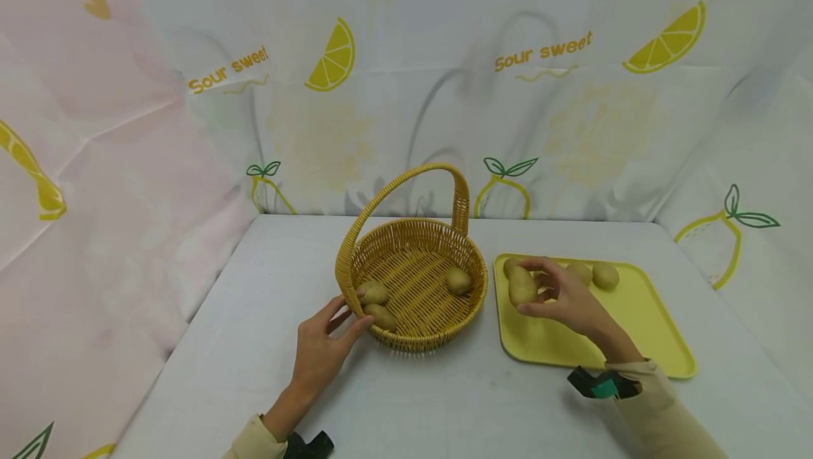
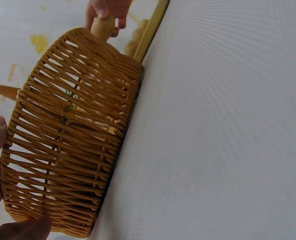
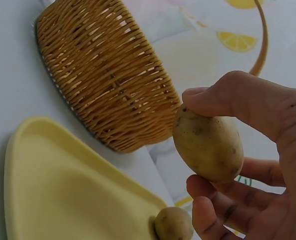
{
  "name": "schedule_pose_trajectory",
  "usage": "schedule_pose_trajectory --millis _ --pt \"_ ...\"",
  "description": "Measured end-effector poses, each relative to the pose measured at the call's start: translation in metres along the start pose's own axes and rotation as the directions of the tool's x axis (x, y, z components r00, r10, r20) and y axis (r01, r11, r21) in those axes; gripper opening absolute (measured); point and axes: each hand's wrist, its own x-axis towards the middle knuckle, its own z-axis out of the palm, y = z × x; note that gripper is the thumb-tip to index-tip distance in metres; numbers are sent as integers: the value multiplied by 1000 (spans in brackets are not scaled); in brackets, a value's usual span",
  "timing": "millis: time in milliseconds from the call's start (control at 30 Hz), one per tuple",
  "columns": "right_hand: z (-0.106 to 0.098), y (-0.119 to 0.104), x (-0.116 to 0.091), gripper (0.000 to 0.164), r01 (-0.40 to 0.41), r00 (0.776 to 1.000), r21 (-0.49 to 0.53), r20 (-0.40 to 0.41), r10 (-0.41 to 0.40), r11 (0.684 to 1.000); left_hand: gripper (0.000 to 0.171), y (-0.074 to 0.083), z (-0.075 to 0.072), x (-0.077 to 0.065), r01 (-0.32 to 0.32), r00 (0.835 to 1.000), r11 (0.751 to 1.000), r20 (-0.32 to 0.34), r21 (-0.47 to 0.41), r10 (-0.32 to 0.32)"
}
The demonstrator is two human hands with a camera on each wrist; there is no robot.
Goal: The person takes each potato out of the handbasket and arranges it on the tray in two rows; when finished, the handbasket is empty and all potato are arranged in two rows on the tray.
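Observation:
My right hand [image 1: 567,296] holds a potato [image 1: 522,287] between thumb and fingers, raised over the yellow tray [image 1: 540,349]. The right wrist view shows this potato [image 3: 207,145] up close, brownish with small dark spots. With thumb and fingers at the foot of the handle, my left hand [image 1: 322,346] grips the near left rim of a round wicker basket [image 1: 413,343]. Inside the basket lie two potatoes at the left, one [image 1: 375,292] behind the other [image 1: 381,318], and a third potato [image 1: 459,281] at the right.
On the tray's far side sit two potatoes, one [image 1: 579,273] beside the other [image 1: 606,276], and another potato [image 1: 510,266] is partly hidden behind the held one. The basket's tall arched handle [image 1: 406,180] rises above it. A lemon-print cloth [image 1: 394,113] hangs behind the white table [image 1: 444,402].

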Motion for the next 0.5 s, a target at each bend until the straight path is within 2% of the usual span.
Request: schedule_pose_trajectory --millis 500 --pt "7 20 -6 67 -82 996 -83 -26 80 993 48 -2 1 -1 -28 1000 1000 -4 -1 28"
